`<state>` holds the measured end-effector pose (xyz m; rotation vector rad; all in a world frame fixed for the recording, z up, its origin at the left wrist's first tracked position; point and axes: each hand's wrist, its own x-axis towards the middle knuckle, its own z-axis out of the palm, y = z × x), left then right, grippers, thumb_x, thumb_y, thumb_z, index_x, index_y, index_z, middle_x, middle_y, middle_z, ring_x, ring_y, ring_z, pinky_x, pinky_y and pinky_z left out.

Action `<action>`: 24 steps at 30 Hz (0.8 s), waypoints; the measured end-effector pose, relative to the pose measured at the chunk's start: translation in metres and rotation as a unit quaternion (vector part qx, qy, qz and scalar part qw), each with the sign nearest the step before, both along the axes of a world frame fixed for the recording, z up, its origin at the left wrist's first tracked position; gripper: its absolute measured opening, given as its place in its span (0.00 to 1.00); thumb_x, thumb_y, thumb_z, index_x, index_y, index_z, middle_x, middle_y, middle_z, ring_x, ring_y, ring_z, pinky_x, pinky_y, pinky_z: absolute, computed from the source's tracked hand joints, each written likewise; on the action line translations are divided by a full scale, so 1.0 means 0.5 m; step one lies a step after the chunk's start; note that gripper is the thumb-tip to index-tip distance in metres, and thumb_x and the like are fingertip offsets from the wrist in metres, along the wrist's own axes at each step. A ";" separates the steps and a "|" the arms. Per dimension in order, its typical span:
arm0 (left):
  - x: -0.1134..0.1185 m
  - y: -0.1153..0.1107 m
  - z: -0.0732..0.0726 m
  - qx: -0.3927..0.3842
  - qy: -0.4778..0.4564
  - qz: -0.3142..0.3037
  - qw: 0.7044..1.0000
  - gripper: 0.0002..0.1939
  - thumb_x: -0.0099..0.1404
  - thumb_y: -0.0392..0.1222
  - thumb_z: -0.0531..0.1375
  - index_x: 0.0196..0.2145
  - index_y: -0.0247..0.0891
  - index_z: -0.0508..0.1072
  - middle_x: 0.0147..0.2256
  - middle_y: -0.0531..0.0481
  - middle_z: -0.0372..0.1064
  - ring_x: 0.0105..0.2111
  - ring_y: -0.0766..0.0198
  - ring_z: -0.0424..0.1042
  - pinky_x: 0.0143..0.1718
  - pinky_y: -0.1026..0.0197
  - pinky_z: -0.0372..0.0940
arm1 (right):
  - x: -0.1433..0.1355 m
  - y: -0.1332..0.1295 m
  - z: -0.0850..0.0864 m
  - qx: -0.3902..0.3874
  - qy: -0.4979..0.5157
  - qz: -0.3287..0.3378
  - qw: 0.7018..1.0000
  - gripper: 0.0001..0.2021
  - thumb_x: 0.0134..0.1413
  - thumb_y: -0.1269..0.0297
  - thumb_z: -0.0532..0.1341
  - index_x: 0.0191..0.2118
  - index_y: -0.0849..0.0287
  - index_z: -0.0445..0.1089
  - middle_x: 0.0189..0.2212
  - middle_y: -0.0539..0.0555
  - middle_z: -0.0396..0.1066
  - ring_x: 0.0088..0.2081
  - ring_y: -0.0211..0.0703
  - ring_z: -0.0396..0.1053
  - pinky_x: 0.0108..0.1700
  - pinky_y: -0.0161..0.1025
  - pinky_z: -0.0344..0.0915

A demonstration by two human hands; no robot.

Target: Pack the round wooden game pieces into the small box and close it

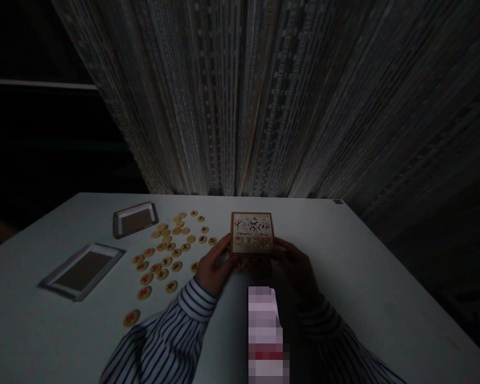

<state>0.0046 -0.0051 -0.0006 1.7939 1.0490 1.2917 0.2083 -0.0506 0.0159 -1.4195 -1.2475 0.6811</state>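
Note:
Between my two hands is a small Chinese chess box (252,232), its printed lid face turned up toward me. My left hand (216,266) grips its left side and near corner. On the opposite side, my right hand (298,266) has its fingers against the right edge. Just left of my left hand, round wooden chess pieces (176,265) lie scattered, some with red characters, some with black, others with no marking visible. The underside of the box is hidden.
Two shallow open trays, one nearer (116,256) and one farther (154,213), lie on the left of the white table (368,298). A bright pixelated patch (264,325) covers the near middle. String curtains (240,96) hang behind the far edge.

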 end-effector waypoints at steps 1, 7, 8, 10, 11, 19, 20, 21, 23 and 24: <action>-0.002 -0.001 0.002 0.003 -0.007 -0.002 1.000 0.22 0.54 0.41 0.60 0.49 0.41 0.69 0.52 0.47 0.65 0.53 0.57 0.63 0.56 0.50 0.55 | 0.000 -0.004 0.003 0.006 -0.018 0.011 1.000 0.18 0.51 0.56 0.57 0.46 0.59 0.67 0.38 0.56 0.74 0.34 0.43 0.72 0.36 0.42 0.70; -0.014 -0.003 0.006 0.055 0.024 0.009 0.998 0.18 0.55 0.42 0.60 0.45 0.41 0.72 0.49 0.45 0.67 0.51 0.56 0.65 0.55 0.49 0.57 | 0.010 -0.027 0.020 0.048 -0.146 0.067 0.986 0.20 0.52 0.61 0.56 0.52 0.57 0.63 0.39 0.56 0.73 0.33 0.41 0.71 0.31 0.39 0.70; -0.015 -0.004 0.006 0.067 0.035 0.011 0.997 0.18 0.55 0.42 0.60 0.45 0.41 0.72 0.49 0.44 0.67 0.50 0.56 0.65 0.54 0.49 0.58 | 0.013 -0.029 0.019 0.061 -0.171 0.068 0.981 0.20 0.51 0.62 0.57 0.52 0.56 0.63 0.41 0.56 0.72 0.34 0.42 0.71 0.31 0.40 0.70; -0.018 -0.008 0.005 0.088 0.050 0.010 0.995 0.17 0.56 0.42 0.59 0.45 0.41 0.72 0.48 0.44 0.68 0.49 0.55 0.66 0.53 0.48 0.59 | 0.018 -0.033 0.013 0.089 -0.215 0.066 0.970 0.20 0.50 0.64 0.57 0.51 0.55 0.64 0.44 0.56 0.71 0.37 0.43 0.71 0.34 0.42 0.70; -0.019 -0.010 0.004 0.094 0.057 0.008 0.994 0.17 0.56 0.42 0.59 0.45 0.41 0.72 0.48 0.44 0.68 0.49 0.55 0.67 0.52 0.48 0.60 | 0.020 -0.035 0.008 0.102 -0.233 0.067 0.965 0.20 0.50 0.64 0.57 0.51 0.54 0.64 0.44 0.56 0.70 0.38 0.44 0.70 0.36 0.43 0.70; -0.019 -0.019 -0.030 0.088 0.093 -0.001 0.992 0.18 0.55 0.41 0.60 0.45 0.43 0.72 0.47 0.44 0.69 0.48 0.55 0.67 0.50 0.48 0.62 | 0.021 -0.044 -0.034 0.113 -0.276 0.053 0.953 0.19 0.51 0.64 0.56 0.50 0.54 0.65 0.43 0.57 0.72 0.41 0.47 0.70 0.40 0.47 0.70; -0.019 -0.019 -0.035 0.086 0.092 -0.002 0.992 0.17 0.55 0.41 0.59 0.45 0.42 0.72 0.47 0.43 0.69 0.48 0.55 0.67 0.50 0.48 0.62 | 0.021 -0.044 -0.036 0.108 -0.279 0.057 0.952 0.19 0.51 0.64 0.56 0.50 0.54 0.65 0.42 0.57 0.72 0.41 0.47 0.70 0.40 0.47 0.70; -0.018 -0.019 -0.039 0.085 0.091 -0.003 0.992 0.17 0.55 0.41 0.59 0.45 0.42 0.72 0.47 0.43 0.69 0.48 0.55 0.67 0.50 0.48 0.62 | 0.021 -0.044 -0.038 0.104 -0.282 0.058 0.952 0.18 0.51 0.64 0.56 0.50 0.55 0.65 0.42 0.57 0.72 0.41 0.47 0.70 0.41 0.47 0.70; -0.017 -0.019 -0.046 0.084 0.086 -0.004 0.993 0.17 0.55 0.41 0.59 0.44 0.41 0.72 0.47 0.42 0.69 0.47 0.54 0.68 0.49 0.47 0.63 | 0.022 -0.044 -0.042 0.098 -0.285 0.056 0.952 0.18 0.51 0.64 0.56 0.50 0.55 0.65 0.43 0.57 0.72 0.41 0.47 0.70 0.41 0.47 0.70; -0.017 -0.019 -0.048 0.084 0.084 -0.004 0.993 0.17 0.55 0.41 0.60 0.44 0.41 0.72 0.47 0.42 0.69 0.47 0.54 0.68 0.48 0.47 0.63 | 0.023 -0.043 -0.044 0.095 -0.286 0.053 0.952 0.19 0.50 0.64 0.56 0.50 0.55 0.65 0.43 0.57 0.72 0.41 0.48 0.70 0.42 0.47 0.70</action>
